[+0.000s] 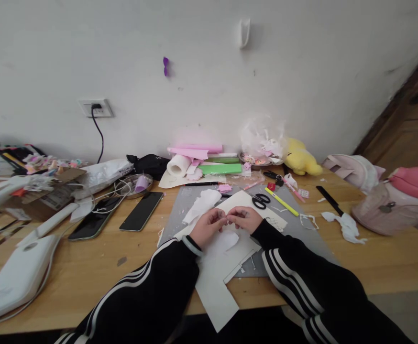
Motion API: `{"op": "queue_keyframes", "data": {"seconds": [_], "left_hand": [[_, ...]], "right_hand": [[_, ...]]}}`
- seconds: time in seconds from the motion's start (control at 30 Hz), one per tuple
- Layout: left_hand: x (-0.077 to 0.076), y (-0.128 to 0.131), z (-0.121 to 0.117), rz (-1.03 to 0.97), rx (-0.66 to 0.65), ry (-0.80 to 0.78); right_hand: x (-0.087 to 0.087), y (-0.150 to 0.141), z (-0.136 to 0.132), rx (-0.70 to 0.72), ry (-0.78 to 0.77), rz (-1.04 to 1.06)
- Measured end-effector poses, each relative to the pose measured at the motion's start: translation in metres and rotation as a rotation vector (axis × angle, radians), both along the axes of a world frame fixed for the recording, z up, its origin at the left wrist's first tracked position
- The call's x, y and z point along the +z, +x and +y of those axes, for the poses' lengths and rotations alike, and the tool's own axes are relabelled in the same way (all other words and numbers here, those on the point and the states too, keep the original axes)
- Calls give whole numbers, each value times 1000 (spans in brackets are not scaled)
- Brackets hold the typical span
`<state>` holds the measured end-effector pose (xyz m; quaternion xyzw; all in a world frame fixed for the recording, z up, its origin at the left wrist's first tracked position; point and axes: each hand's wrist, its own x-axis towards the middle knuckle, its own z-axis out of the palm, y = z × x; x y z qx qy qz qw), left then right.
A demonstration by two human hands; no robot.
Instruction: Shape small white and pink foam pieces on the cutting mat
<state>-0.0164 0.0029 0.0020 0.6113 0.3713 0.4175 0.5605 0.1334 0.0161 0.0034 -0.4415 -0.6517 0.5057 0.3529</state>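
My left hand [209, 226] and my right hand [245, 218] meet above the middle of the table, fingertips pinched together. Whatever lies between the fingertips is too small to make out. Beneath them a large cut sheet of off-white paper [218, 298] reaches over the table's front edge. A thin white scrap of paper [226, 241] hangs or lies just under my fingers; I cannot tell which. Black-handled scissors [261, 200] rest on the paper beyond my right hand. Crumpled white tissue [203, 204] lies beyond my left hand, on the grey cutting mat [302, 243].
Two phones [141, 211] and a white power bank [18, 277] with cables lie at left. Rolled paper [179, 166], a yellow plush toy [301, 156] and a plastic bag [262, 138] line the wall. A yellow marker [281, 201] and pink-topped bag [399, 205] are at right.
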Motion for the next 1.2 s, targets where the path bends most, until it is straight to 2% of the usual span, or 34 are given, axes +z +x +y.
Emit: {"op": "queue_keyframes", "data": {"seconds": [0.27, 0.6, 0.9, 1.03, 1.2], "left_hand": [[1, -3, -2, 4, -50, 30], [2, -3, -3, -65, -116, 16], [1, -1, -1, -65, -67, 7], [-2, -2, 1, 63, 43, 116], [-3, -7, 1, 345, 140, 413]], "right_hand": [[5, 2, -1, 35, -70, 22], [3, 2, 1, 51, -94, 45], [1, 3, 4, 80, -114, 63], [3, 2, 3, 91, -149, 60], [5, 2, 1, 89, -183, 73]]}}
